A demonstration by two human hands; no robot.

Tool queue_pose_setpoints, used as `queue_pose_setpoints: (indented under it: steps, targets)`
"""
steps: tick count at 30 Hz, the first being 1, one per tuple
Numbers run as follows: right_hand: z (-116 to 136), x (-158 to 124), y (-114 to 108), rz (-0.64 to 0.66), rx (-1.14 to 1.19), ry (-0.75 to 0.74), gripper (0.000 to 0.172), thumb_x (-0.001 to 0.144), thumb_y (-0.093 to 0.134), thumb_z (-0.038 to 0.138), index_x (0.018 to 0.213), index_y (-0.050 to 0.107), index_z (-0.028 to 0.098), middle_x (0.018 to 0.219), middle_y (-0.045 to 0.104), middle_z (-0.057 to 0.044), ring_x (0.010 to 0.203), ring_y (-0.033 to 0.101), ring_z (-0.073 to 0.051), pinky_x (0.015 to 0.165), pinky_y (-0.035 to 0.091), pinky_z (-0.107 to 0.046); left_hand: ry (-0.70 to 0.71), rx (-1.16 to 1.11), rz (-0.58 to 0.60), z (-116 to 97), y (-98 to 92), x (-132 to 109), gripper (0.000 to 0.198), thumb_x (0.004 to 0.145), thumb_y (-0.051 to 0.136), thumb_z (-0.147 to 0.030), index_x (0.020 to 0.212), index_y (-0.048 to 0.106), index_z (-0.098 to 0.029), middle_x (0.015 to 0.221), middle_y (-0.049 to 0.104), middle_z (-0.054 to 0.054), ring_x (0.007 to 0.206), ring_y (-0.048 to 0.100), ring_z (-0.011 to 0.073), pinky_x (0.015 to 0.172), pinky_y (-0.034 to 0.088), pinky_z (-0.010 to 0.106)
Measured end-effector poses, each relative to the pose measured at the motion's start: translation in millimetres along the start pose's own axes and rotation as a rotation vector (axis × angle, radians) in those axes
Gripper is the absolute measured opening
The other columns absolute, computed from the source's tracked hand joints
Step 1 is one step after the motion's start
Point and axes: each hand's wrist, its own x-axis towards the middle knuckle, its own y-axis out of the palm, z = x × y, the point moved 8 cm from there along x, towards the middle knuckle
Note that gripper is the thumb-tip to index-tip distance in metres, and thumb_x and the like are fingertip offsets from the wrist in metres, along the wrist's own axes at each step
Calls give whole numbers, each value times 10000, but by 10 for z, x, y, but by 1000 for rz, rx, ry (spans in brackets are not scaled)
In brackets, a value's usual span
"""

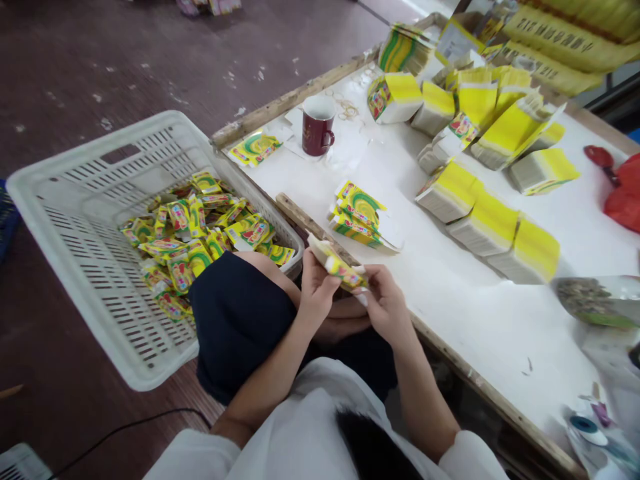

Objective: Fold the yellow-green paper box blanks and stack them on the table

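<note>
Both my hands hold one small yellow printed packet above my lap, at the near edge of the white table. My left hand grips its left end with fingers closed. My right hand pinches its right end. Just beyond the packet a small pile of the same yellow-green packets lies on the table. To my left stands a white plastic crate with several finished packets heaped inside.
A dark red mug stands at the table's far left, with rubber bands beside it. Several stacks of flat yellow packets cover the middle and back. A red bag and a bag of seeds lie at the right.
</note>
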Motion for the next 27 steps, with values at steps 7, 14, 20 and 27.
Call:
queue_pose_setpoints:
  steps: [7, 14, 20, 27]
  targets:
    - [89, -75, -655, -161, -210, -144, 69, 902, 584, 212, 932, 626, 258, 877, 626, -20, 813, 621, -197, 734, 519, -342, -20, -159, 72, -88, 51, -9, 582, 812, 618, -745, 1034, 687, -211, 1025, 756, 88, 959, 721, 264, 895, 581, 418]
    - [450, -248, -876, -120, -726, -384, 227, 876, 600, 111, 881, 673, 326, 877, 681, 2, 988, 622, -251, 1187, 278, -598, 162, 125, 512, -245, 354, -104, 1049, 614, 742, -809, 1400, 460, -174, 1391, 579, 214, 1306, 558, 379, 1145, 403, 537]
    - [434, -333, -567, -250, -539, -374, 364, 865, 607, 178, 1183, 586, 355, 1221, 588, -57, 1291, 500, -304, 1219, 197, -653, 117, 581, 567, -175, 397, -193, 752, 709, 838, -441, 1330, 495, -193, 1234, 670, 129, 1124, 655, 322, 999, 517, 465]
    - [-3, -107, -182, -217, 288, 79, 542, 957, 423, 444, 1459, 367, 246, 1285, 639, -154, 1224, 626, -306, 1016, 527, -531, 251, 637, 414, -199, 311, -184, 740, 766, 762, -417, 1371, 384, -216, 1168, 677, 105, 1021, 696, 287, 854, 559, 381]
